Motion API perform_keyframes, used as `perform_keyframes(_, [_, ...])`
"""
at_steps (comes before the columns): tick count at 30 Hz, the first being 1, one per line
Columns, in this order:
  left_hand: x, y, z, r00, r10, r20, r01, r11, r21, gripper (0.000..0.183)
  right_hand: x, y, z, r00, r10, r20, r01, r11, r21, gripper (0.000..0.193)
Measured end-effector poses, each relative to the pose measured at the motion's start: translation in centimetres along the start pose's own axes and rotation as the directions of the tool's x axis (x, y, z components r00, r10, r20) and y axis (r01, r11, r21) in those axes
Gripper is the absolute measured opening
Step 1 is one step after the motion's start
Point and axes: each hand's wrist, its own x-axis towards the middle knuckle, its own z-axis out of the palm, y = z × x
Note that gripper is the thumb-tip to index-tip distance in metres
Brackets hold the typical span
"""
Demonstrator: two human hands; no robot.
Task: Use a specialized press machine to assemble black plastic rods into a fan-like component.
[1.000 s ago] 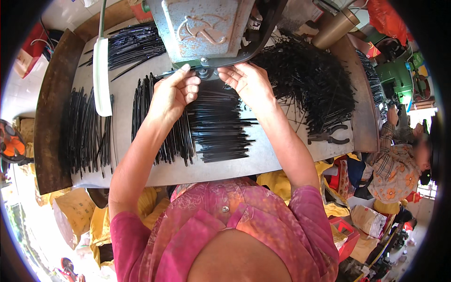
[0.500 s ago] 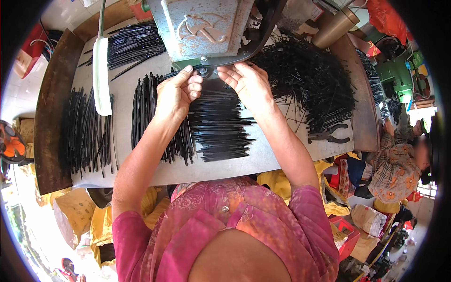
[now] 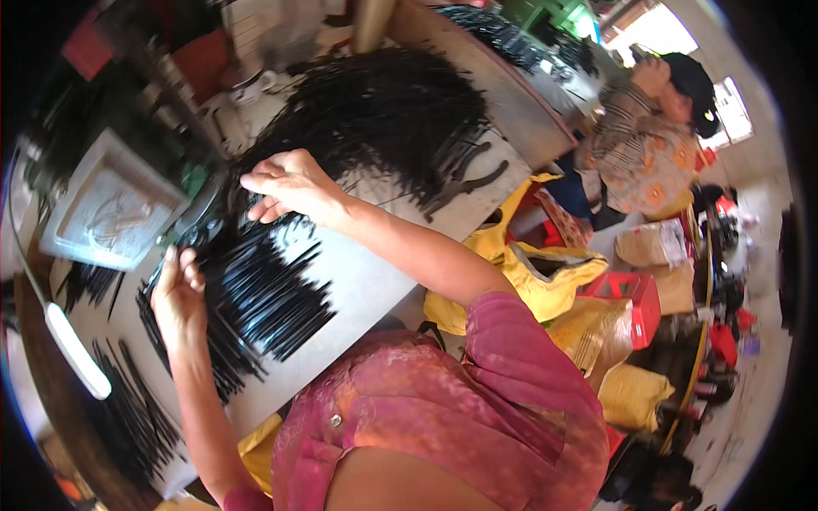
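Note:
My left hand (image 3: 181,298) is closed in a pinch beside the grey machine head (image 3: 115,209), at its lower edge. Whatever lies between those fingertips is too blurred to make out. My right hand (image 3: 294,189) is raised to the right of the machine, palm partly turned inward, thumb and fingers apart, with nothing visible in it. Beyond it spreads a tangled pile of thin black rods (image 3: 383,111). Just below and between my hands lies a neat stack of black rods (image 3: 277,294), with another row partly behind my left wrist.
Pliers (image 3: 469,179) lie by the pile on the metal tabletop (image 3: 366,294). A lit lamp (image 3: 77,349) hangs at left above more black rods (image 3: 136,417). Yellow bags (image 3: 545,281) and a red plastic stool (image 3: 635,298) stand right of the table. A co-worker (image 3: 643,145) sits beyond.
The whole view has swung toward the right. My right hand has come away from the machine toward the pile and opened; my left hand has stayed beside the machine.

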Motion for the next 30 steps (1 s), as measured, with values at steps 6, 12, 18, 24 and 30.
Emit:
perform_keyframes(6, [-0.4, 1.7, -0.4, 0.991, -0.112, 0.078, 0.106, 0.991, 0.083, 0.014, -2.2, -5.6, -8.5, 0.900, -0.388, -0.199, 0.156, 0.712, -0.684, 0.015])
perform_keyframes(12, [-0.7, 1.8, -0.6, 0.986, -0.026, 0.163, 0.015, 0.997, 0.071, 0.008, -2.0, -8.7, -17.3, 0.731, -0.587, -0.348, -0.105, 0.408, -0.907, 0.014])
perform_keyframes(18, [-1.5, 1.6, -0.1, 0.986, -0.053, 0.159, 0.021, 0.981, 0.194, 0.015, -1.4, -7.9, -17.5, 0.818, -0.512, -0.261, -0.226, 0.129, -0.965, 0.014])
perform_keyframes(24, [-1.4, 1.4, -0.3, 0.977, -0.148, 0.153, 0.108, 0.965, 0.240, 0.018, -2.2, -6.5, -8.4, 0.559, -0.705, 0.436, 0.243, -0.363, -0.900, 0.011])
perform_keyframes(30, [-2.8, 1.2, 0.0, 0.994, -0.085, 0.071, 0.061, 0.956, 0.288, 0.011, -2.5, -1.4, 0.7, 0.543, -0.499, 0.676, 0.581, -0.357, -0.731, 0.011])
